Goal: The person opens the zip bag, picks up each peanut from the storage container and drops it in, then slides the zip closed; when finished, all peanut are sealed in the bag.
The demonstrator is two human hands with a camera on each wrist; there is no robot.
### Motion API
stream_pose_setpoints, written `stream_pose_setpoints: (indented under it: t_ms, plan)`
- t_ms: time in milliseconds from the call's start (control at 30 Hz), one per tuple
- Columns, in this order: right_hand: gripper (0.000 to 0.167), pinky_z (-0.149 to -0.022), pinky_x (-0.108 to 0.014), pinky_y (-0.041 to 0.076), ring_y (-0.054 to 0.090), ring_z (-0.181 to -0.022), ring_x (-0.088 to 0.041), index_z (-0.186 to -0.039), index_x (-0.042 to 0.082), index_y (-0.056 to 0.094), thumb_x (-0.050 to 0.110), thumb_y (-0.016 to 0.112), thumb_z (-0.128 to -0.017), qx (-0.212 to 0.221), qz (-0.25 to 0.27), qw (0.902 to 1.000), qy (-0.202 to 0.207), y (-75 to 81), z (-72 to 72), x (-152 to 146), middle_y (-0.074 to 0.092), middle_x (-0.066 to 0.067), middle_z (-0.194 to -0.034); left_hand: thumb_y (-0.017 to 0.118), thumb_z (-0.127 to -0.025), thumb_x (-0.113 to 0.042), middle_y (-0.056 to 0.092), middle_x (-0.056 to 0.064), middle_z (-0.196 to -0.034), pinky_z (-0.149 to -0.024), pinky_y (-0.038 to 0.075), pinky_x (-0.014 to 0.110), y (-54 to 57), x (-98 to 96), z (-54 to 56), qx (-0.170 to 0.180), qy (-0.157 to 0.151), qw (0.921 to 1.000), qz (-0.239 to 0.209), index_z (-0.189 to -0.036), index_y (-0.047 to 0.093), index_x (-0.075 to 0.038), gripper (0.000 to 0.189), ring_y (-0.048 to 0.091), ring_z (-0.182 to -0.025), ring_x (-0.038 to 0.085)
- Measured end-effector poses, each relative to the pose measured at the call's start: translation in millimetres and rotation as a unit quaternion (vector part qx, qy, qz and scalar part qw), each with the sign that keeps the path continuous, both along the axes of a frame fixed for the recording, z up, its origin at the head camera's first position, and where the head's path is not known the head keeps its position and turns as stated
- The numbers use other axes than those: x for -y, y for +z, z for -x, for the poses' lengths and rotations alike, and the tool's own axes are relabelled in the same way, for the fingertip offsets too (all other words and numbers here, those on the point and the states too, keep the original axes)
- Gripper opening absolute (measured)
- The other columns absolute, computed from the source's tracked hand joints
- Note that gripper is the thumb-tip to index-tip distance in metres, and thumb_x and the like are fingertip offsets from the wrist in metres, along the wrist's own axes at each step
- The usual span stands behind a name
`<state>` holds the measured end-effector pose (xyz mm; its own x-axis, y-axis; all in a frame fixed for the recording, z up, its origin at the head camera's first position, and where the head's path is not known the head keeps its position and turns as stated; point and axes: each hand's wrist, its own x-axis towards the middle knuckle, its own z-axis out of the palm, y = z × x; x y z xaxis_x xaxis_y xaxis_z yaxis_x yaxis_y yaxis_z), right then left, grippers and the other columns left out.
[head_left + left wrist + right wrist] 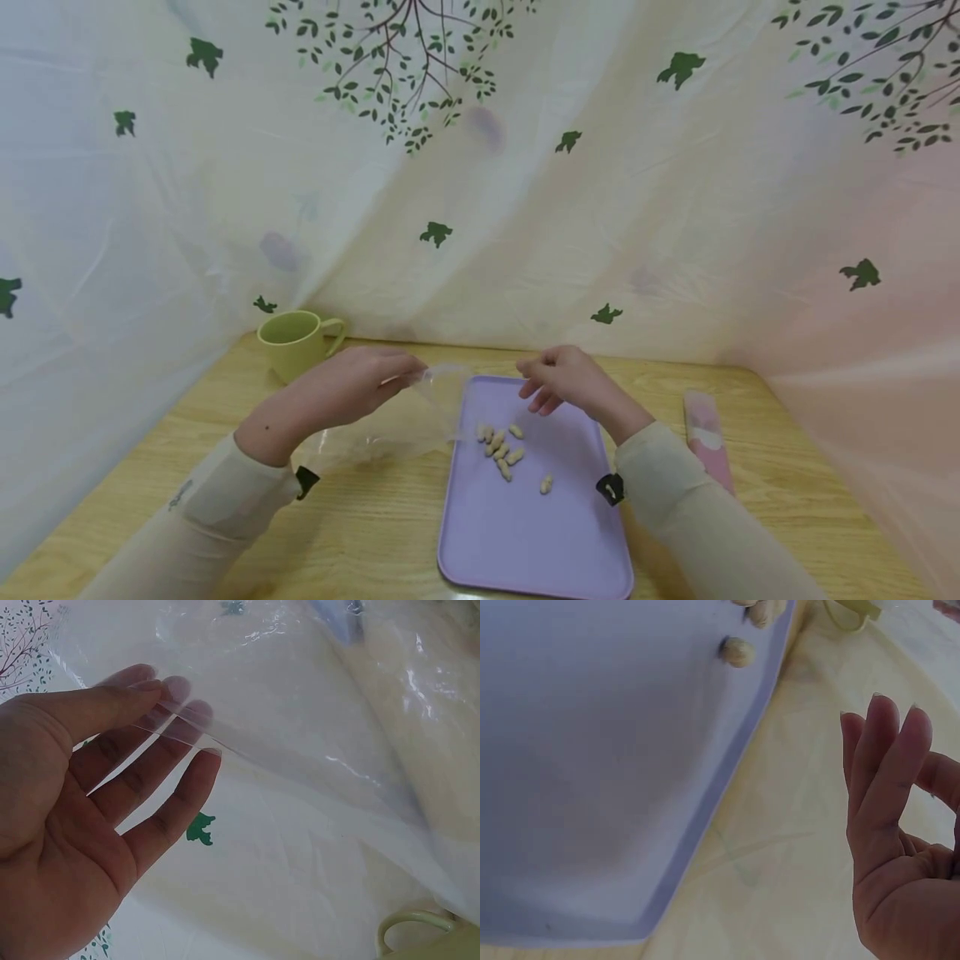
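My left hand (348,387) pinches the edge of a clear plastic bag (375,433) between thumb and fingers. In the left wrist view the thumb lies on the near side of the film, and fingertips show through it. The bag spreads left of a lilac tray (525,533), its right end reaching the tray's rim. Several unshelled peanuts (501,450) lie clustered on the tray, with one peanut (546,484) apart. Over the tray's far end hovers my right hand (573,383), fingers loosely bent; I see nothing held in it. In the right wrist view its thumb tip is hidden.
A yellow-green mug (296,342) stands at the back left, behind my left hand. Right of the tray lies a flat pink packet (708,442), partly behind the right sleeve. A leaf-printed curtain (510,250) hangs along the back of the wooden table (360,533).
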<state>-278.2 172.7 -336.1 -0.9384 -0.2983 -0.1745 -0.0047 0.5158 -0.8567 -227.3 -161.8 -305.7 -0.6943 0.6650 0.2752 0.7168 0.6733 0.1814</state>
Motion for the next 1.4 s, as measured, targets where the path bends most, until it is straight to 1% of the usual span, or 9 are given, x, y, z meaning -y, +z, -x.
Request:
stream_pose_setpoints:
  t_ms: [133, 233, 467, 600, 733, 833, 967, 1267, 1400]
  plan:
    - [0.037, -0.07, -0.034, 0.068, 0.076, -0.07, -0.017, -0.119, -0.006, 0.074, 0.027, 0.066, -0.107, 0.004, -0.016, 0.9996, 0.022, -11.1, 5.7, 2, 0.081, -0.024, -0.105, 0.064, -0.108, -0.013, 0.08, 0.002, -0.116, -0.095, 0.065, 0.043, -0.6, -0.1, -0.1, 0.001, -0.002, 1.0, -0.002, -0.124, 0.076, -0.01, 0.02, 0.077, -0.109, 0.021]
    - [0.037, -0.069, -0.033, 0.067, 0.075, -0.07, -0.016, -0.12, -0.007, 0.075, 0.026, 0.068, -0.105, 0.005, -0.041, 0.9985, 0.035, -18.0, 8.6, 3, 0.081, -0.02, -0.1, 0.064, -0.107, -0.012, 0.08, 0.003, -0.116, -0.095, 0.065, 0.043, -1.3, -0.2, 0.1, -0.002, -0.005, 1.0, -0.002, -0.124, 0.076, -0.009, 0.02, 0.078, -0.109, 0.021]
    - [0.025, -0.063, -0.029, 0.065, 0.071, -0.06, -0.013, -0.096, -0.003, 0.078, 0.021, 0.075, -0.099, 0.024, -0.108, 0.9924, 0.055, -29.2, 9.5, 4, 0.08, -0.012, -0.084, 0.064, -0.108, -0.014, 0.08, 0.003, -0.116, -0.096, 0.065, 0.043, -2.9, -0.7, 1.1, -0.011, -0.008, 0.9999, 0.0, -0.124, 0.076, -0.009, 0.021, 0.077, -0.109, 0.021]
    - [0.021, -0.06, -0.026, 0.062, 0.068, -0.057, -0.011, -0.089, 0.001, 0.08, 0.019, 0.077, -0.098, 0.038, -0.142, 0.9865, 0.073, -34.1, 9.5, 6, 0.078, -0.008, -0.077, 0.064, -0.108, -0.013, 0.08, 0.003, -0.116, -0.095, 0.065, 0.044, -2.8, -1.2, 0.8, -0.014, -0.011, 0.9998, 0.0, -0.124, 0.076, -0.008, 0.021, 0.077, -0.109, 0.022]
    - [0.022, -0.058, -0.025, 0.061, 0.067, -0.054, -0.01, -0.082, 0.004, 0.079, 0.02, 0.079, -0.097, 0.044, -0.166, 0.9819, 0.081, -37.3, 10.3, 9, 0.076, -0.006, -0.073, 0.063, -0.108, -0.014, 0.08, 0.003, -0.118, -0.096, 0.065, 0.044, -2.3, -0.9, 0.4, -0.009, -0.008, 0.9999, 0.003, -0.125, 0.076, -0.008, 0.022, 0.077, -0.11, 0.022]
    - [0.023, -0.058, -0.025, 0.062, 0.067, -0.053, -0.01, -0.08, 0.005, 0.079, 0.022, 0.08, -0.095, 0.044, -0.174, 0.9805, 0.081, -38.8, 10.6, 12, 0.077, -0.006, -0.072, 0.063, -0.108, -0.014, 0.079, 0.003, -0.118, -0.096, 0.064, 0.044, -2.0, -0.7, 0.1, -0.01, -0.007, 0.9999, 0.004, -0.125, 0.076, -0.009, 0.022, 0.077, -0.11, 0.022]
    - [0.022, -0.059, -0.027, 0.063, 0.068, -0.052, -0.01, -0.079, 0.005, 0.079, 0.021, 0.082, -0.094, 0.048, -0.171, 0.9807, 0.082, -40.1, 10.3, 15, 0.078, -0.007, -0.072, 0.063, -0.108, -0.014, 0.079, 0.002, -0.116, -0.095, 0.065, 0.044, -2.1, -0.9, -0.3, -0.013, -0.008, 0.9999, 0.004, -0.124, 0.076, -0.01, 0.021, 0.077, -0.109, 0.022]
    - [0.024, -0.061, -0.026, 0.064, 0.067, -0.051, -0.008, -0.075, 0.004, 0.079, 0.018, 0.079, -0.095, 0.047, -0.177, 0.979, 0.088, -40.8, 12.0, 18, 0.075, -0.004, -0.068, 0.064, -0.107, -0.011, 0.08, 0.003, -0.116, -0.095, 0.065, 0.044, -3.3, -0.9, 0.5, -0.014, -0.009, 0.9999, 0.003, -0.123, 0.076, -0.009, 0.02, 0.077, -0.109, 0.022]
    - [0.024, -0.062, -0.026, 0.064, 0.068, -0.052, -0.009, -0.076, 0.005, 0.079, 0.018, 0.078, -0.096, 0.046, -0.165, 0.9812, 0.089, -42.8, 12.8, 14, 0.076, -0.005, -0.068, 0.065, -0.106, -0.011, 0.08, 0.002, -0.116, -0.095, 0.065, 0.043, -3.7, -0.7, 1.9, -0.019, -0.014, 0.9997, 0.003, -0.123, 0.077, -0.009, 0.02, 0.078, -0.108, 0.022]
